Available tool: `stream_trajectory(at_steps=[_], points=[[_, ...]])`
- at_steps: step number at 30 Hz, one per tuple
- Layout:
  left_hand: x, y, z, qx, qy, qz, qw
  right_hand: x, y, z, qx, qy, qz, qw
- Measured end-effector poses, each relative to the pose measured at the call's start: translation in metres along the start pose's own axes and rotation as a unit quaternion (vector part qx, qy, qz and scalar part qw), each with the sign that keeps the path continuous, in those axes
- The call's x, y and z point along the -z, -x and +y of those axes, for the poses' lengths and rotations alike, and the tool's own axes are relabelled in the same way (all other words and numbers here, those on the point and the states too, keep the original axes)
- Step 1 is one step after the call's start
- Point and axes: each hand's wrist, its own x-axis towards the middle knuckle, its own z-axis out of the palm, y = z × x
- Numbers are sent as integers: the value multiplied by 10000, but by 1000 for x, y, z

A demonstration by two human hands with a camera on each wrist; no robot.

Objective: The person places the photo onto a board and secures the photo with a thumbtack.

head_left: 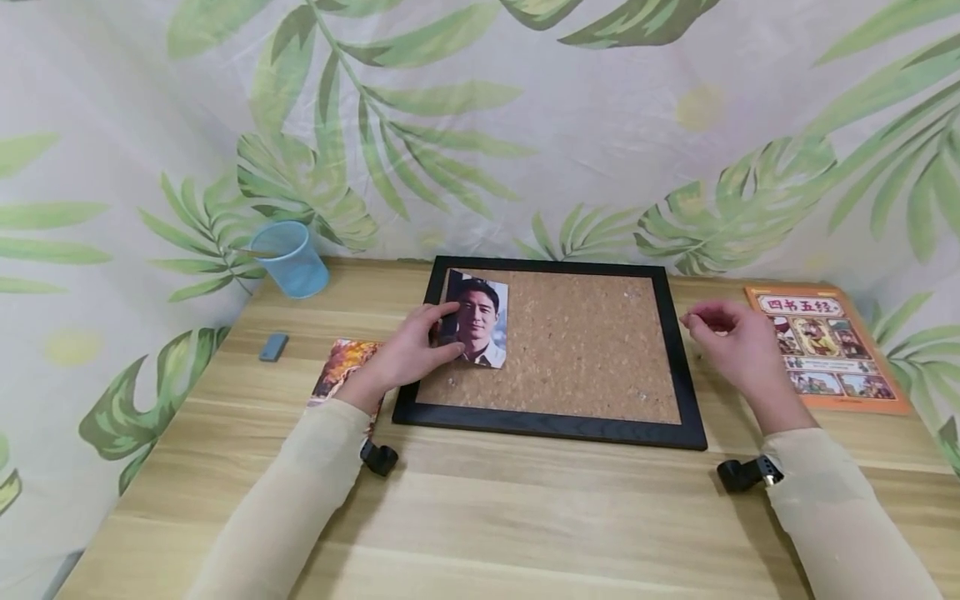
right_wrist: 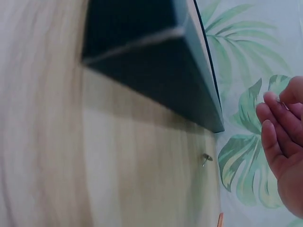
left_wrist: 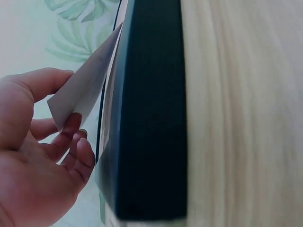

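A portrait photo print (head_left: 491, 333) is at the left part of the cork board (head_left: 585, 342), which has a black frame. My left hand (head_left: 408, 350) pinches the photo's left side between thumb and fingers. In the left wrist view the photo (left_wrist: 87, 90) tilts up, its pale back showing. My right hand (head_left: 738, 346) is just off the board's right edge, thumb and fingertips together on a tiny thumbtack, mostly hidden by the fingers. Another thumbtack (right_wrist: 207, 157) lies on the table beside the frame. Small shiny tacks (head_left: 630, 293) show near the cork's corners.
Behind my left wrist lies a second print (head_left: 345, 362) in autumn colours. A grey-blue eraser (head_left: 273, 347) and a blue mesh cup (head_left: 294, 262) are at the left. An orange-bordered book (head_left: 825, 350) lies at the right. A leaf-patterned curtain (head_left: 450, 125) hangs behind the table.
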Motion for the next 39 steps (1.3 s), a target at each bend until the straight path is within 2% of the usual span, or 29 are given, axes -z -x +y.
stream_trajectory(at_steps=[7,10,15,18,21,22,25,26,27,32,34,39], points=[[-8,-8,10,-9,-489,-303,9983,-5,-2,-5,196,-162,86,9996],[-10,-11,13,52,-710,-497,9962,-10,-5,-7,246,-540,45,9982],[-11,-14,16,-26,-1106,-773,9908,-17,-8,-16,253,-1122,-162,9932],[-19,-27,-5,-15,-1209,-824,9892,-20,-9,-25,213,-1223,-390,9915],[-24,-33,-12,94,-1337,-911,9868,-23,-11,-32,224,-1193,-640,9905],[-24,-35,-11,141,-1342,-953,9863,-25,-12,-34,226,-1178,-718,9902],[-15,-26,14,253,-1446,-1128,9827,-30,-17,-41,214,-1118,-914,9893],[-16,-27,12,200,-1477,-1130,9824,-32,-20,-44,204,-1128,-1011,9883],[-12,-24,19,243,-1462,-1194,9817,-34,-22,-47,180,-1124,-1098,9874],[-12,-26,19,225,-1589,-1275,9788,-47,-34,-63,178,-1181,-1608,9797],[-11,-26,23,290,-1605,-1334,9776,-52,-37,-71,155,-1231,-1765,9764],[-13,-28,24,340,-1717,-1384,9748,-73,-45,-86,-31,-1267,-1958,9724]])
